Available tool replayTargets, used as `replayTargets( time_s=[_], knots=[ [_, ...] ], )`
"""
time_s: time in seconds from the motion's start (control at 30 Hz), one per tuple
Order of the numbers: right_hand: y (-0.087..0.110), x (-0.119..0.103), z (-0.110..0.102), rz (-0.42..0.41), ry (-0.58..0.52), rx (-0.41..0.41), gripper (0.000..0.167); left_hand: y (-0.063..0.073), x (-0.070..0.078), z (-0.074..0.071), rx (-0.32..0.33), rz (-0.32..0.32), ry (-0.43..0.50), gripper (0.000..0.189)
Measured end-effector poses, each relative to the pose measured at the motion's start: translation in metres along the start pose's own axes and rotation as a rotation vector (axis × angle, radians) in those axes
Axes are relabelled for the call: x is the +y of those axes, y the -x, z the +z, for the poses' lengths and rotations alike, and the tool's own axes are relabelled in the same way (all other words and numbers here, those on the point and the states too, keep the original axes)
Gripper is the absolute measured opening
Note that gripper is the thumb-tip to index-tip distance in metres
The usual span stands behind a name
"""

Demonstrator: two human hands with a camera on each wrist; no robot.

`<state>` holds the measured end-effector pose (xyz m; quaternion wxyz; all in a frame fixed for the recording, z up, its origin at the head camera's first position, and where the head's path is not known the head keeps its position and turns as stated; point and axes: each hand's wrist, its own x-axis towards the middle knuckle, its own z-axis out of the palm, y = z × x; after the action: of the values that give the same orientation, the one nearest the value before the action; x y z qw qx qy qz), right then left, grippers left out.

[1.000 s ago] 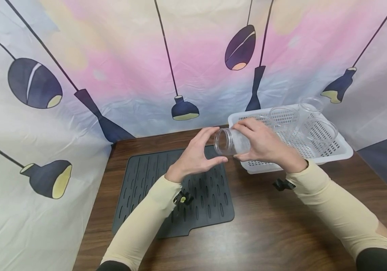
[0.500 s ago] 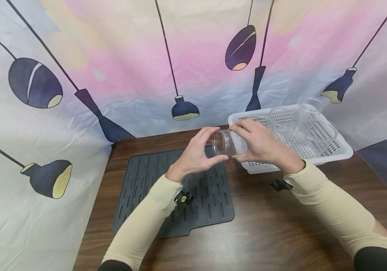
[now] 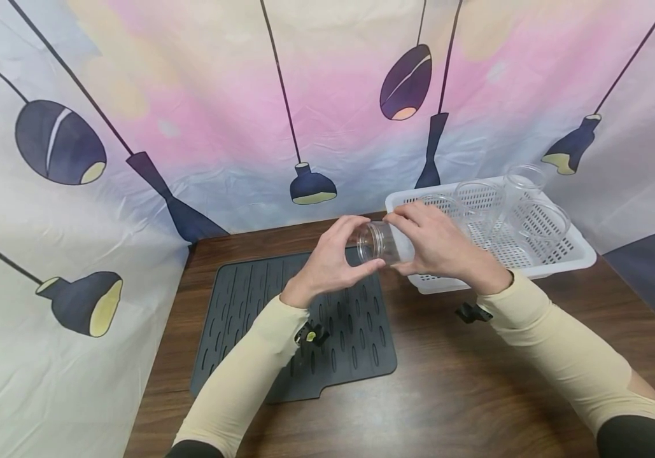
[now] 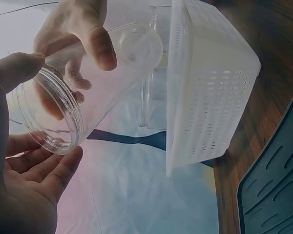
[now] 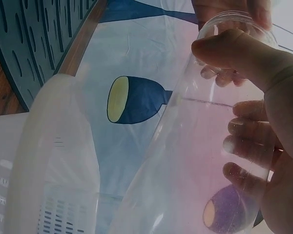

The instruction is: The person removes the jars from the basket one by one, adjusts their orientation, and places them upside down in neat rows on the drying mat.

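Observation:
A clear plastic jar (image 3: 370,242) with a threaded neck lies sideways in the air between both hands, its mouth toward the left. My right hand (image 3: 444,247) grips the body, thumb on one side and fingers on the other. In the left wrist view, the thumb and fingertips of my left hand (image 4: 31,178) hold the rim from opposite sides. The jar's base end is hidden by the right hand in the head view; in the left wrist view the tapering body (image 4: 107,92) shows through to the fingers behind.
A white perforated basket (image 3: 582,257) stands right of the hands, with several clear jars (image 3: 539,219) inside. Below the left arm, a dark grey ridged mat (image 3: 247,331) lies on the wooden table (image 3: 436,394). A printed cloth (image 3: 338,95) hangs behind.
The right hand has shifted slightly left, bringing the jar's mouth deeper between the left thumb and fingers. The left hand has closed around the rim.

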<state>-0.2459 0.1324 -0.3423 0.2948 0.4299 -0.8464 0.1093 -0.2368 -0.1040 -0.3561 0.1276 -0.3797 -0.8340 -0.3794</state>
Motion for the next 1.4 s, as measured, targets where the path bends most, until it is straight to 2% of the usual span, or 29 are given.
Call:
replayTargets(
  time_s=[0.2,0.33,0.5,0.67,0.93,1.07,1.2,1.4],
  knots=[
    [0.001,0.0,0.0,0.004,0.007,0.006,0.086,0.0,0.0,0.0,0.018,0.02,-0.013,0.065],
    [0.003,0.001,-0.001,0.014,-0.014,0.003,0.094,0.0,0.0,-0.001,0.027,0.024,-0.022,0.065],
    [0.005,0.005,-0.006,0.024,-0.092,0.036,0.106,0.0,0.002,-0.002,0.043,0.031,-0.02,0.065],
    [0.007,0.016,-0.014,0.038,-0.193,0.098,0.099,0.001,0.001,-0.004,0.057,0.028,-0.002,0.065],
    [0.018,0.031,-0.024,0.257,-0.347,0.059,0.086,0.002,-0.002,-0.005,0.087,0.032,0.026,0.064],
    [0.026,0.039,-0.027,0.342,-0.412,0.071,0.079,0.002,-0.003,-0.007,0.111,0.046,0.034,0.064],
    [0.033,0.044,-0.027,0.382,-0.56,0.145,0.072,0.002,-0.003,-0.009,0.117,0.044,0.035,0.064],
    [0.039,0.052,-0.022,0.375,-0.933,0.292,0.065,0.003,-0.004,-0.012,0.136,0.025,0.042,0.063]
  ],
)
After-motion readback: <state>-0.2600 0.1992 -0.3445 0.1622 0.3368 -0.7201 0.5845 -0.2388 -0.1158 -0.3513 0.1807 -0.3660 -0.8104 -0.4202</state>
